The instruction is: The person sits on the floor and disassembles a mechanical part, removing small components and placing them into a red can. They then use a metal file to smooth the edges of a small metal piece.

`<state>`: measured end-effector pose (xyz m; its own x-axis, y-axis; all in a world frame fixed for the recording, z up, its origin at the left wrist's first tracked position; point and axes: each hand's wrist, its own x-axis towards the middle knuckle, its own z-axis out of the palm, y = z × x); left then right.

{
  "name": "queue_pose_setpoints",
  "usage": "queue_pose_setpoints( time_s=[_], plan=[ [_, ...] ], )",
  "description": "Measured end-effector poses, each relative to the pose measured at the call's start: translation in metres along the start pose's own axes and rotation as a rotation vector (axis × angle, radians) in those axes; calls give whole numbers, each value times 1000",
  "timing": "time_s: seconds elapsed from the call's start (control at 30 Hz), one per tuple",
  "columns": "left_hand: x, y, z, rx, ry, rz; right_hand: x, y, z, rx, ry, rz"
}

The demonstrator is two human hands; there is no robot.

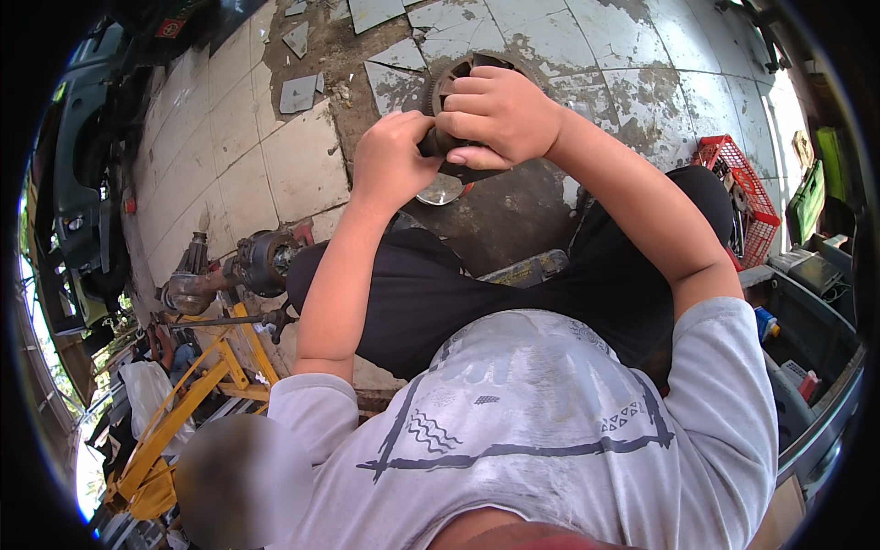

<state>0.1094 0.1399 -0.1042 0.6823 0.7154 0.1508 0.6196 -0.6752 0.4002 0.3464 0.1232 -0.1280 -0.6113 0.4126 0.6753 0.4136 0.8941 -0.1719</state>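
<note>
A round, dark metal part with a toothed rim [443, 84] is held out in front of me, over the floor beyond my knees. My right hand [500, 119] is closed over its near right side, fingers curled across the top and thumb along the lower edge. At the part's left side, my left hand [394, 154] pinches a dark rounded piece [430, 143]; whether this belongs to the toothed part I cannot tell. Both hands hide much of the part. Just below them, a shallow, shiny round dish [441, 191] shows partly, with an orange-red edge beside it.
A greasy axle assembly [261, 261] lies left of my knee, near a yellow metal frame [220, 371]. On the right are a red plastic crate [752, 197] with tools and a dark bin [811, 307]. Broken tile pieces [298, 94] lie on the floor ahead.
</note>
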Motion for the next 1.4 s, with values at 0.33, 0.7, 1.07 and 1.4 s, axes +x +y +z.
queue_pose_setpoints(
  time_s=[0.33,0.7,1.07,1.4],
  plan=[
    [9,-5,12,-4,35,-75,-3,-9,46,71,162,721],
    [49,-24,31,367,16,-43,-13,37,73,503,113,1351],
    [56,2,7,59,-59,-137,-12,22,21,-202,217,443],
    [46,-25,60,233,-55,-37,-29,18,57,198,79,1218]
  ],
)
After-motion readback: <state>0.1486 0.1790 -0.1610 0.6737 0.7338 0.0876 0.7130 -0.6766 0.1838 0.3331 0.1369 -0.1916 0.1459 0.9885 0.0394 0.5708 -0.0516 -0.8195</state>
